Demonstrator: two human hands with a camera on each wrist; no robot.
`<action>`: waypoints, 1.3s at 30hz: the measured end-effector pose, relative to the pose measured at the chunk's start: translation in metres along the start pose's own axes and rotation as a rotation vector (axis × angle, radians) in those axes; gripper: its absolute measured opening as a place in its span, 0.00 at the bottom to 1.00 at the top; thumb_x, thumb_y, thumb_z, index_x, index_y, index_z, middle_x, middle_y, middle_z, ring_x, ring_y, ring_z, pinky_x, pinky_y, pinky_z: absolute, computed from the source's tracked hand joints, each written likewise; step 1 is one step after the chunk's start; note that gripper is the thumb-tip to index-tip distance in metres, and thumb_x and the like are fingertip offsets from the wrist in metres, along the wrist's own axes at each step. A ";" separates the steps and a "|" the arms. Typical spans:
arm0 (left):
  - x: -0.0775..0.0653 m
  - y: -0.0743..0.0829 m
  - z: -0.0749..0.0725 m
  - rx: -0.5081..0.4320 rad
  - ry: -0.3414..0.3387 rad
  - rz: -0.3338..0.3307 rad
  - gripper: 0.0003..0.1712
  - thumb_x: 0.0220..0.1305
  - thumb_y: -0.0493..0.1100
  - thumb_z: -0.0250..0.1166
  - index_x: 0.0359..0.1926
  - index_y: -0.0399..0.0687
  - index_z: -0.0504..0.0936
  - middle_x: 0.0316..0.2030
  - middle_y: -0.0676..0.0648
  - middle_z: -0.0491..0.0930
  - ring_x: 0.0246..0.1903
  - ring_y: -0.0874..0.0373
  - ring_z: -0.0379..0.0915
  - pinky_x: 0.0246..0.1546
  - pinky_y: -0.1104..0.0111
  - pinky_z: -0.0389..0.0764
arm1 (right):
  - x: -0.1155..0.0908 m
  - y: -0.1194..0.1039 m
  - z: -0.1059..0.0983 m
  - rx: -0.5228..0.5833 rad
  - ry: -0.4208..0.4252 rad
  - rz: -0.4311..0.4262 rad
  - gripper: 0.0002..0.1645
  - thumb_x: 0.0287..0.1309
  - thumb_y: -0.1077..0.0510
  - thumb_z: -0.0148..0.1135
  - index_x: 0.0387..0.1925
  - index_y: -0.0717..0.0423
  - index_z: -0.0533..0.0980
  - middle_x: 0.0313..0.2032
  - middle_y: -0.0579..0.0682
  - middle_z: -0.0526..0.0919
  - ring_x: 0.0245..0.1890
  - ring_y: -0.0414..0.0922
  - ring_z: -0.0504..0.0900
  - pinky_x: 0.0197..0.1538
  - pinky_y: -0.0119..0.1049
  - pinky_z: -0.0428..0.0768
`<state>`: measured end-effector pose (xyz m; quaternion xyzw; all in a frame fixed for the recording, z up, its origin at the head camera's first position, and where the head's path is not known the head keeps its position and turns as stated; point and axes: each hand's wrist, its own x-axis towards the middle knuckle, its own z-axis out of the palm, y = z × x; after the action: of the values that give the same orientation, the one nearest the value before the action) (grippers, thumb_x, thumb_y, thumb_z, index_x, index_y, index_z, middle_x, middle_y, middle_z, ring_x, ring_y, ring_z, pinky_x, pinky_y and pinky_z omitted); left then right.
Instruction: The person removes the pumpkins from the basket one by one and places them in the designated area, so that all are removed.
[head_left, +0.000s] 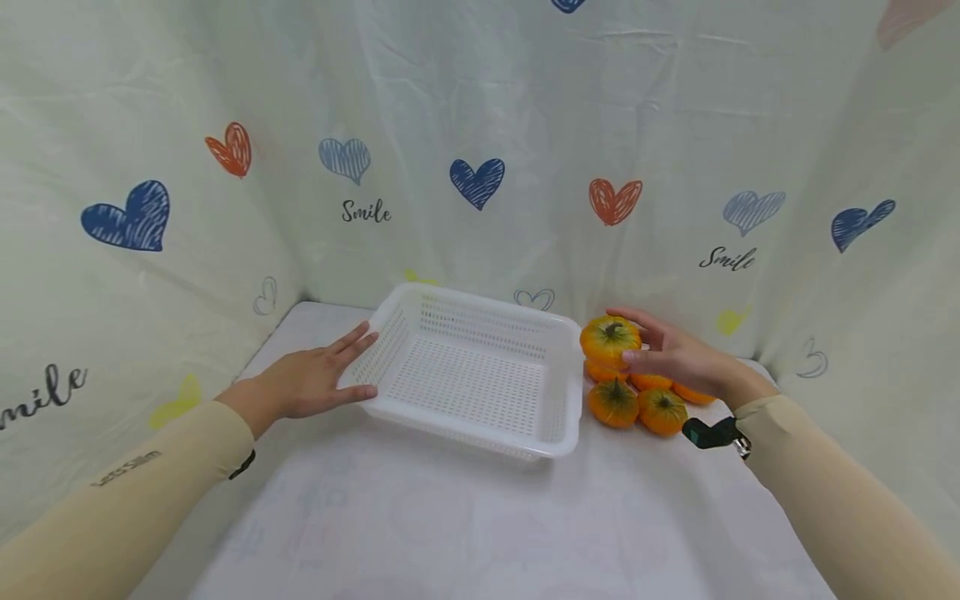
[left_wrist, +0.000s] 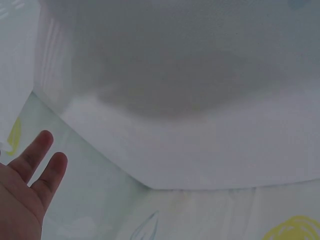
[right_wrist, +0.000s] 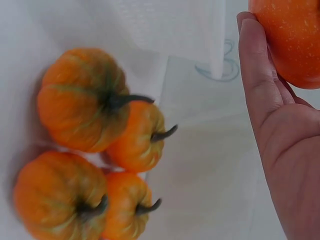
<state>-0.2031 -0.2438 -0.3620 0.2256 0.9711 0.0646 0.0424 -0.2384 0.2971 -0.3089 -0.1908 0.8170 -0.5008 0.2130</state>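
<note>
A small orange pumpkin is held up in my right hand, between thumb and fingers, just beyond the right rim of a white perforated plastic basket. In the right wrist view the held pumpkin shows at the top right, against the fingers. Below that hand several more pumpkins with dark stems sit in a cluster on the table. My left hand lies at the basket's left rim, its fingers spread and extended. Inside the basket only its bare bottom shows.
The table has a white cover. Behind it and along both sides hangs a pale curtain printed with hearts and words. The basket stands near the table's back edge, the pumpkin cluster close to its right side.
</note>
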 end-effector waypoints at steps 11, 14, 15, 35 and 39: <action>0.001 0.000 0.001 0.009 -0.002 0.000 0.56 0.64 0.79 0.44 0.80 0.50 0.45 0.79 0.45 0.38 0.62 0.34 0.68 0.57 0.42 0.70 | -0.045 0.029 -0.019 -0.013 0.071 0.022 0.42 0.69 0.57 0.59 0.78 0.38 0.52 0.73 0.57 0.54 0.62 0.48 0.73 0.60 0.59 0.72; 0.000 -0.001 0.000 0.016 0.001 0.000 0.57 0.64 0.80 0.44 0.80 0.49 0.45 0.79 0.44 0.38 0.62 0.34 0.68 0.57 0.42 0.70 | -0.055 0.034 -0.021 -0.025 0.091 0.030 0.42 0.70 0.57 0.58 0.78 0.39 0.51 0.73 0.59 0.54 0.60 0.41 0.74 0.59 0.60 0.72; 0.000 -0.001 0.000 0.017 0.003 0.002 0.56 0.64 0.79 0.44 0.80 0.49 0.45 0.79 0.44 0.39 0.62 0.34 0.68 0.57 0.42 0.70 | -0.058 0.035 -0.022 -0.023 0.095 0.029 0.42 0.71 0.58 0.58 0.78 0.39 0.51 0.73 0.60 0.54 0.59 0.39 0.74 0.59 0.60 0.73; -0.002 0.004 -0.005 -0.002 0.010 0.009 0.55 0.65 0.77 0.48 0.80 0.48 0.47 0.79 0.43 0.40 0.62 0.34 0.68 0.58 0.42 0.70 | -0.116 0.103 -0.049 0.160 0.178 0.112 0.39 0.74 0.63 0.51 0.79 0.42 0.48 0.57 0.38 0.67 0.51 0.41 0.82 0.53 0.40 0.80; -0.003 0.004 -0.004 -0.001 0.016 0.016 0.55 0.66 0.77 0.48 0.79 0.47 0.48 0.79 0.43 0.41 0.61 0.34 0.69 0.57 0.42 0.70 | -0.123 0.118 -0.050 0.183 0.207 0.172 0.42 0.74 0.61 0.52 0.79 0.44 0.44 0.62 0.48 0.64 0.51 0.41 0.83 0.55 0.43 0.78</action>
<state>-0.1992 -0.2417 -0.3573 0.2328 0.9696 0.0671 0.0344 -0.1740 0.4484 -0.3755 -0.0472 0.7989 -0.5700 0.1862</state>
